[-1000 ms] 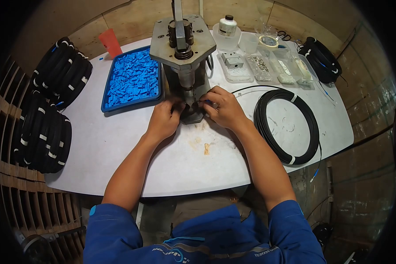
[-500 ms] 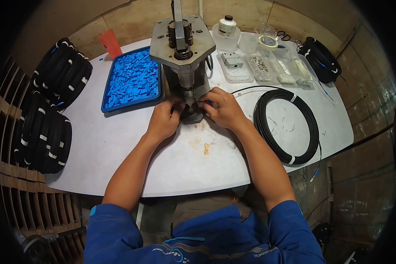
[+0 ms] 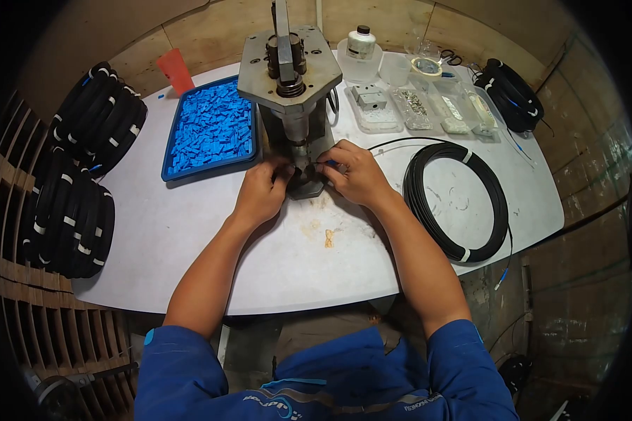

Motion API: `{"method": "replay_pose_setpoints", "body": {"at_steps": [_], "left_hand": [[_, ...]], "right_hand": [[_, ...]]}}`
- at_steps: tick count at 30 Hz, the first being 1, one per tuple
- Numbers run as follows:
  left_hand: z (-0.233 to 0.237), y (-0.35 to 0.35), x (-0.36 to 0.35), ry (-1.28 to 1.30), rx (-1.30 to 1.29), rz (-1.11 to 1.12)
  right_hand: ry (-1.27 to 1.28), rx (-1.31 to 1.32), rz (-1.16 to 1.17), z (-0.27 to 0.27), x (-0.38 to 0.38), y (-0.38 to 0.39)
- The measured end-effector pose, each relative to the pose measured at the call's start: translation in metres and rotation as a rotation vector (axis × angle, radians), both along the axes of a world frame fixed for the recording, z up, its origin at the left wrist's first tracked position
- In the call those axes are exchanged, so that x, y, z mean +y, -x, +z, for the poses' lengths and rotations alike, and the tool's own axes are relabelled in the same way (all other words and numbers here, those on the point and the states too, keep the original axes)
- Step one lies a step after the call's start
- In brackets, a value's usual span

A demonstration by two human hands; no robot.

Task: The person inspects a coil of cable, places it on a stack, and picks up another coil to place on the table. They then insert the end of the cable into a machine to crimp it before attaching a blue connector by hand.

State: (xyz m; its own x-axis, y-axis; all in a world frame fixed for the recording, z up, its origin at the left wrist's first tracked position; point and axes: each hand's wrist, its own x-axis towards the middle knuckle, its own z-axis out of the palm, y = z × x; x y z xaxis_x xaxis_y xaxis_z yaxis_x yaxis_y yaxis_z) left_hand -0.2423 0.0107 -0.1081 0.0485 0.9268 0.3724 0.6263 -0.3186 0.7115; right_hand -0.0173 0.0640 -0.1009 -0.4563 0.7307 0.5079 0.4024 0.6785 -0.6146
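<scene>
A metal hand press [image 3: 328,78] stands at the back middle of the white table. At the front of its base, beneath the ram [image 3: 296,128], my two hands face each other. My right hand [image 3: 358,174] pinches the end of a black cable [image 3: 393,142], with a bit of blue showing between the fingers. From there the cable runs right to a large coil [image 3: 495,203] tied with white bands. My left hand [image 3: 261,189] is closed at the left side of the press base, its fingertips near the tooling. What they grip is hidden in the dark there.
Left of the press is a dark blue tray [image 3: 167,165] full of small blue parts, with a red cup [image 3: 175,70] behind. Black coils [image 3: 67,210] are stacked at the left. Clear trays of small parts [image 3: 418,109], a white bottle [image 3: 361,43] and scissors [image 3: 451,57] occupy the back right.
My left fingers, blurred by motion before, now look still at the press base. My right hand holds the cable end in nearly the same spot.
</scene>
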Motion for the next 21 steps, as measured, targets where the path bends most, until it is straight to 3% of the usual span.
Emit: {"method": "replay_pose_setpoints", "body": {"at_steps": [21], "left_hand": [[-0.0024,0.0008,0.0011,-0.026,0.008,-0.002]], "right_hand": [[-0.040,-0.017,0.004,-0.0003,0.0014,-0.0008]]}}
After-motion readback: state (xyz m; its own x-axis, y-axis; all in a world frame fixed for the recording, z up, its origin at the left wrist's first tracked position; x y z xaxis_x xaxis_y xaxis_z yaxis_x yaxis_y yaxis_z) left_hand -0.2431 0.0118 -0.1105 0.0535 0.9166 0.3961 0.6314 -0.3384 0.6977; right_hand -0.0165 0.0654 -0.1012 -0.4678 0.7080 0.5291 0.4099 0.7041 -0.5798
